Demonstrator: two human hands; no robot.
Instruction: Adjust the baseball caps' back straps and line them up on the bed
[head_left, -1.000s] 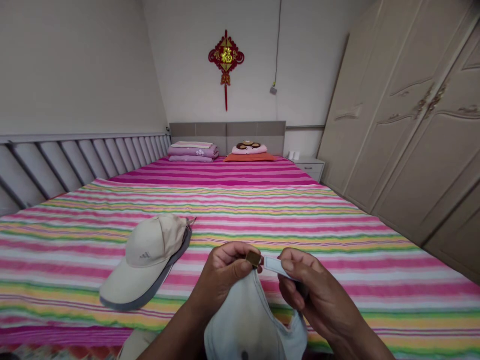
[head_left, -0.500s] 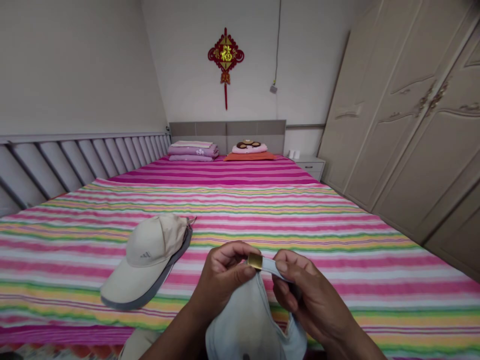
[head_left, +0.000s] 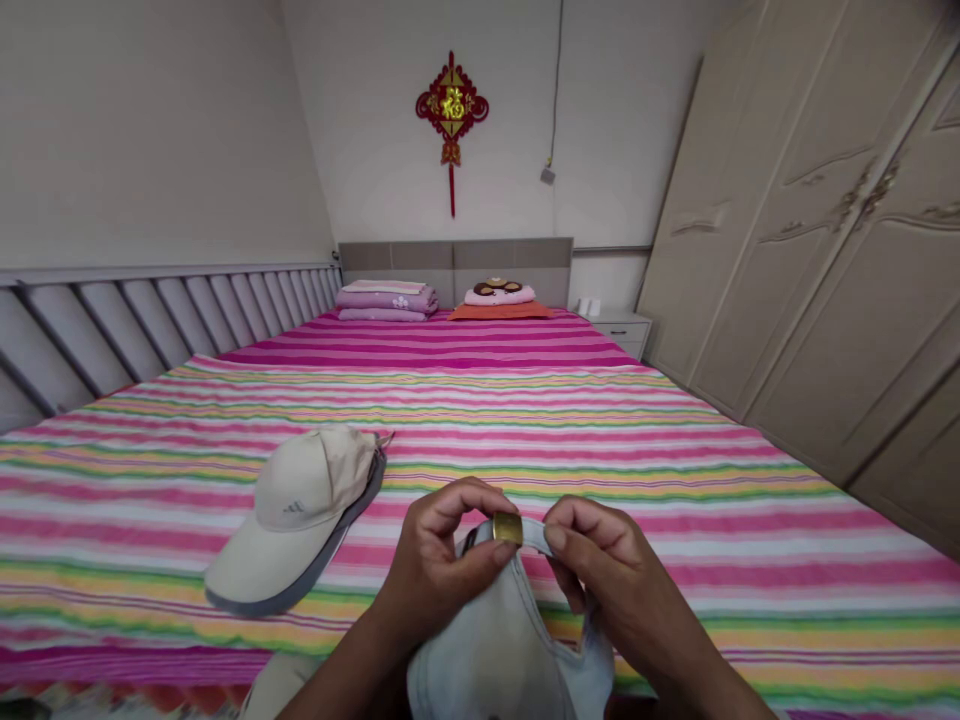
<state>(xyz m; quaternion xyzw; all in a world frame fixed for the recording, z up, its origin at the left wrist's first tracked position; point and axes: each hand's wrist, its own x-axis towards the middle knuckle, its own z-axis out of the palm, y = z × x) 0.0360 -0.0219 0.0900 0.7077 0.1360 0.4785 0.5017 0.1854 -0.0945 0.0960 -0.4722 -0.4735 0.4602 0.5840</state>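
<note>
A pale blue cap is held above the striped bedspread by two hands close together: the brass buckle is pinched by the left hand, the strap by the right hand. A beige cap is left lying just beside them.

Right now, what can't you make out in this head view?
Head view:
The strap inside the brass slider: its path is hidden by the left hand and right hand.
The pale blue cap: cut off by the bottom edge.
The cream object: cut off by the bottom edge, kind unclear.
The beige cap's logo: too small to read.
The white items on the nightstand: too small to identify.
</note>
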